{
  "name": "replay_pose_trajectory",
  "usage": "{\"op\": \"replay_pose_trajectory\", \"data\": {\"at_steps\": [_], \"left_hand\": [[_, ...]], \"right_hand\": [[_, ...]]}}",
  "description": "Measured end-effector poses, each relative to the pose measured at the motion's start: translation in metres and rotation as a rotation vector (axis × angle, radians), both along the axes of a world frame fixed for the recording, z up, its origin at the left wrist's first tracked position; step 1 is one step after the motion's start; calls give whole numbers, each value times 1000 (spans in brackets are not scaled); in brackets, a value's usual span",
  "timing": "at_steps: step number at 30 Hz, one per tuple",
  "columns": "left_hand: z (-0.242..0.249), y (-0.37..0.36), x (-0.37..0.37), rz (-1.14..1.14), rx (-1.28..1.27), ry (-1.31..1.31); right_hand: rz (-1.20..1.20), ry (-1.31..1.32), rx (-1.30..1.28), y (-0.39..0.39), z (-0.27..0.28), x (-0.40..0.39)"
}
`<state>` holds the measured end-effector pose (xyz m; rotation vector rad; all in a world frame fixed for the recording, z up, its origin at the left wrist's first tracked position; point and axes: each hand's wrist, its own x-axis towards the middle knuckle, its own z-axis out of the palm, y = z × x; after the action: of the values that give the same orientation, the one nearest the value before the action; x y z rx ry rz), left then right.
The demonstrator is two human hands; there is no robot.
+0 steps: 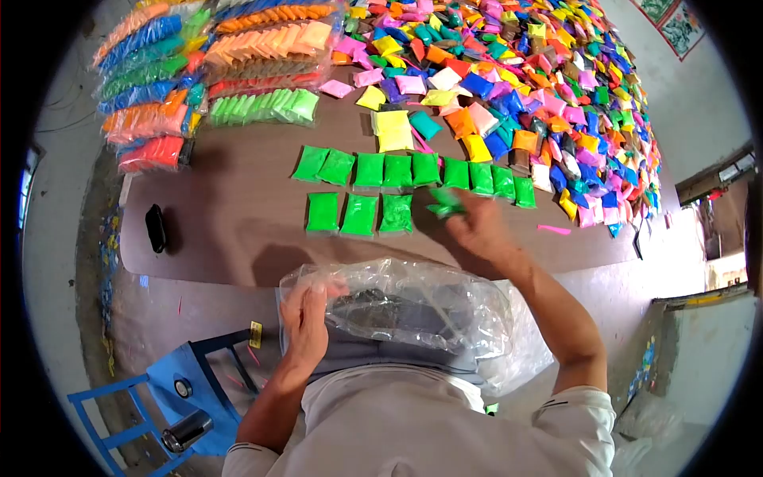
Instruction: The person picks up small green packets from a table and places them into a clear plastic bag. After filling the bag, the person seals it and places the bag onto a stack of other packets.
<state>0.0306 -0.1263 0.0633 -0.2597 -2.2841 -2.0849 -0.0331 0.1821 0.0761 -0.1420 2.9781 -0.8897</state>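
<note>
Two hands work: right hand, fingers clamped on a green packet at 12 o'clock, should lay it flush beside the lower row's end, while left hand, fingers together, grips the clear bag.

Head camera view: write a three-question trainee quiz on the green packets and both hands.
1. True or false: the right hand holds a green packet.
2. What does the left hand grip?
A. the clear plastic bag
B. a pink packet
C. a blue chair
3. Fill in: the front row of flat green packets on the brown table counts ___ packets.

Key: 1 true. 2 A. 3 three.
</note>
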Motion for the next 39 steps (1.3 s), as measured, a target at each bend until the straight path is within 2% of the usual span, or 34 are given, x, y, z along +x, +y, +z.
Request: {"op": "replay_pose_trajectory", "data": {"at_steps": [1, 3, 7, 11, 12, 14, 16, 18, 19, 22, 26, 30, 33, 36, 39], "left_hand": [[-4, -1, 0, 0, 22, 26], [-5, 1, -2, 18, 79, -3], [-9, 11, -7, 31, 136, -54], [-3, 25, -11, 2, 121, -50], [-5, 28, -12, -6, 118, -64], [-3, 37, -14, -1, 120, -56], [1, 48, -14, 22, 130, -16], [-1, 48, -14, 3, 106, -39], [-2, 48, -14, -5, 95, -51], [13, 52, -10, -18, -13, -21], [14, 54, -10, 7, -35, 14], [5, 58, -11, 13, 42, 60], [-1, 59, -11, -17, 64, 60], [-6, 60, -10, -20, 71, 108], [-1, 59, -10, 1, 81, 80]], "right_hand": [[-138, -165, -80, 5, 12, 5], [-229, 20, -861, 35, -3, 20], [-301, 105, -1303, 34, 81, 84], [-142, 286, -1459, 5, 106, 166], [-9, 235, -1388, 1, 103, 174], [22, 158, -1245, -25, 105, 181], [106, 108, -951, -40, 103, 172], [128, 184, -639, -48, 92, 159], [63, 261, -553, -55, 83, 155], [-112, 420, -460, -69, 67, 139], [-128, 511, -283, -79, 55, 126], [-143, 431, -182, -86, 41, 121], [-113, 362, -66, -84, 28, 123], [-46, 307, -81, -81, 30, 121], [118, 456, -138, -75, 43, 120]]}}
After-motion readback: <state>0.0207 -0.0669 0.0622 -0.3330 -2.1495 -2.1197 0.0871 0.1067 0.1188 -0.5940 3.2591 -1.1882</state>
